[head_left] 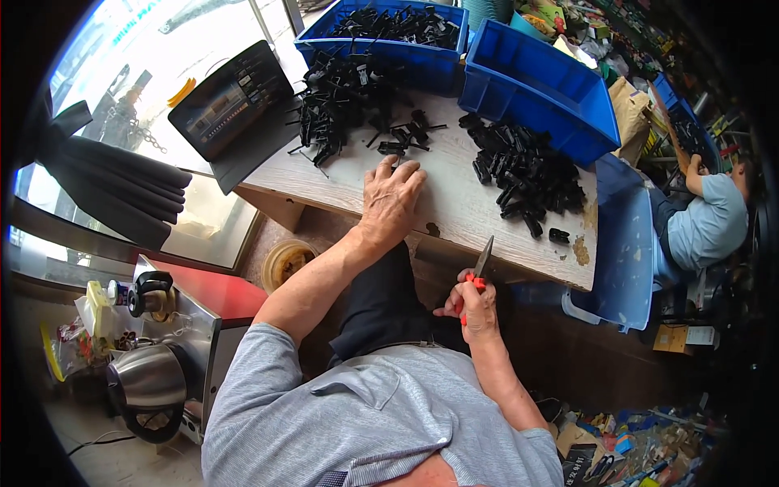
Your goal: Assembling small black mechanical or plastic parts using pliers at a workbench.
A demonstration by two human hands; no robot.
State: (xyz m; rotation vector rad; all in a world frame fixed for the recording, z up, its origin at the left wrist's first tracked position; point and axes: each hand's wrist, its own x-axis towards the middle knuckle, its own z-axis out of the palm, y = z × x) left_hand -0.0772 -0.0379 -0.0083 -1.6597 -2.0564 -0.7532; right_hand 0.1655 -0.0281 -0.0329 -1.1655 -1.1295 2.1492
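My left hand (391, 197) reaches over the table's near side, its fingers slightly spread and bent. The fingertips come up against a small black plastic part (391, 148) on the tabletop; no part shows within the grasp. Low by the table's front edge, my right hand (477, 308) is wrapped round the red handles of a pair of scissors (484, 258), blades together and pointing up and away. Beyond my left hand lies a tangled heap of black plastic parts with thin stems (345, 101). A second heap of chunkier black parts (527, 166) covers the table's right side.
Two blue bins (531, 99) stand at the table's back; the left one holds more black parts. A tablet (231, 101) leans at the left. A large blue tub (621, 235) adjoins the right edge. An electric kettle (148, 377) is lower left. Another person (706, 215) sits far right.
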